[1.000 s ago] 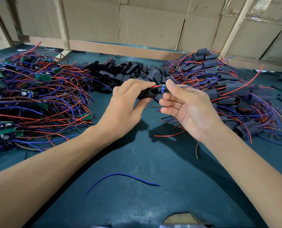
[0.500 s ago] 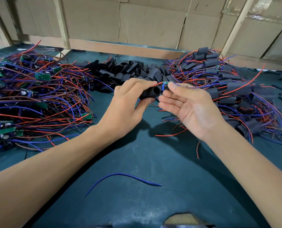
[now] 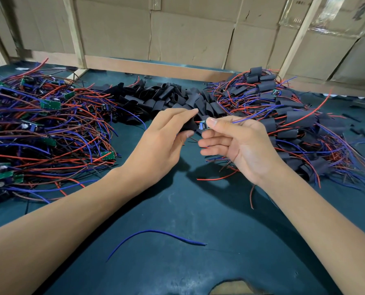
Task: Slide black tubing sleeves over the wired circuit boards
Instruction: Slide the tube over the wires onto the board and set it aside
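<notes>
A small circuit board (image 3: 203, 126) with red and blue wires is being pinched at its end by the thumb and first finger of the right hand (image 3: 239, 145), just above the green tabletop (image 3: 177, 209). A black sleeve (image 3: 190, 124) is being gripped right beside the board by the curled fingers of the left hand (image 3: 162, 143). Bare wired boards (image 3: 39, 128) are being kept on the left, loose sleeves (image 3: 166, 96) at the back, and covered boards (image 3: 294, 124) on the right.

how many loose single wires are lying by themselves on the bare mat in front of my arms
1. A blue wire lies alone on the mat, near the front edge between the forearms. Others may be hidden under the arms.
</notes>
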The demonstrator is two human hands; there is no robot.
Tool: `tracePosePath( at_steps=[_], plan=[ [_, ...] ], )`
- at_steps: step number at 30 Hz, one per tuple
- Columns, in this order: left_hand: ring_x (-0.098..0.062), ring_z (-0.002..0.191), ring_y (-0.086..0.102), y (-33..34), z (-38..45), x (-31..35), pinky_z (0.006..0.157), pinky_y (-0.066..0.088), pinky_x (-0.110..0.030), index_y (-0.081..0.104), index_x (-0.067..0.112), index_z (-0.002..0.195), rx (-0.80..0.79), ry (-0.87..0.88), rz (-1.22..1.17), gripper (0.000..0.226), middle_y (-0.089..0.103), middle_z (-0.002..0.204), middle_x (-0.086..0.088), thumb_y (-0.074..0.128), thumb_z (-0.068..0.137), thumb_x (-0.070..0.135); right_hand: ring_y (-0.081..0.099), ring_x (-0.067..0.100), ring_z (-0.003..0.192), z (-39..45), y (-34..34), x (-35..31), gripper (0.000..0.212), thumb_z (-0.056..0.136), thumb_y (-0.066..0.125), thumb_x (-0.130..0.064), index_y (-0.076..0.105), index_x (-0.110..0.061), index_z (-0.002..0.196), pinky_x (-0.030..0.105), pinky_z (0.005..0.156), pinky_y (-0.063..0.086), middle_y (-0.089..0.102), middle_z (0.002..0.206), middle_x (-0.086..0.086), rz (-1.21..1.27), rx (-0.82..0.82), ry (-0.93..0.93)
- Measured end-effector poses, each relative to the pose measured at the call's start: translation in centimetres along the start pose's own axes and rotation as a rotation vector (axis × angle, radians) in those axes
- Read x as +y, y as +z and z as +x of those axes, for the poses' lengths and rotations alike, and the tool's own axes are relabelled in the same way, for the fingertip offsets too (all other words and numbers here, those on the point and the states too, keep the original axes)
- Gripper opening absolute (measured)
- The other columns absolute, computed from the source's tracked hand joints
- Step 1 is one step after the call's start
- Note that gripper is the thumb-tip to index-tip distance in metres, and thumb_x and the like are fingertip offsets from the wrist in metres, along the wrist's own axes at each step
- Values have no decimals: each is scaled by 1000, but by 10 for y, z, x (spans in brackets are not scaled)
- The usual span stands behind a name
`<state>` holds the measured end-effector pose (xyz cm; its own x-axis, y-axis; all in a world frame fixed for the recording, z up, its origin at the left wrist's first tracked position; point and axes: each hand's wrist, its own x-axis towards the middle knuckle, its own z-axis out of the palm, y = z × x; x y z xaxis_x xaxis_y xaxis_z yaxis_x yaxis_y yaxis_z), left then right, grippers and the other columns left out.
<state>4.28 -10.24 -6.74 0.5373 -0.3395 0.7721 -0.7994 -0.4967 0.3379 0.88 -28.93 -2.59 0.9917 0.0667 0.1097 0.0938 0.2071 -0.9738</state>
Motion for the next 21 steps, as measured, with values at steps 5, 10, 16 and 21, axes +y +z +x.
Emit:
tracePosePath(
  at_steps=[5, 10, 16, 21],
  plan=[
    [-29, 118, 57, -3, -1, 3, 102, 47, -36, 58, -4, 133, -19, 93, 28, 35, 60, 126, -15, 57, 98, 2, 75, 32, 70, -1, 3, 3, 14, 76, 78, -21, 76, -7, 80, 34, 58, 60, 72, 76, 17, -9, 1, -19],
    [-30, 116, 58, -5, -2, 5, 103, 46, -36, 58, -4, 132, -10, 113, 44, 34, 60, 125, -15, 58, 98, 2, 71, 27, 65, 0, 4, 7, 18, 75, 80, -21, 73, -8, 85, 32, 56, 59, 70, 74, 12, -40, 41, -70],
    [-30, 110, 60, -5, -3, 8, 98, 49, -37, 61, -3, 129, 13, 126, 44, 32, 61, 121, -15, 61, 97, 0, 69, 25, 66, -1, 2, 8, 14, 68, 85, -20, 76, -16, 78, 33, 57, 58, 70, 78, 11, -65, 9, -37],
    [-35, 107, 59, -8, -1, 6, 97, 48, -39, 60, -6, 129, 8, 155, 109, 32, 62, 121, -17, 59, 98, 1, 71, 25, 74, -1, 0, 9, 6, 87, 79, -14, 80, -10, 92, 38, 61, 60, 76, 88, 6, -249, 39, -176]
  ],
)
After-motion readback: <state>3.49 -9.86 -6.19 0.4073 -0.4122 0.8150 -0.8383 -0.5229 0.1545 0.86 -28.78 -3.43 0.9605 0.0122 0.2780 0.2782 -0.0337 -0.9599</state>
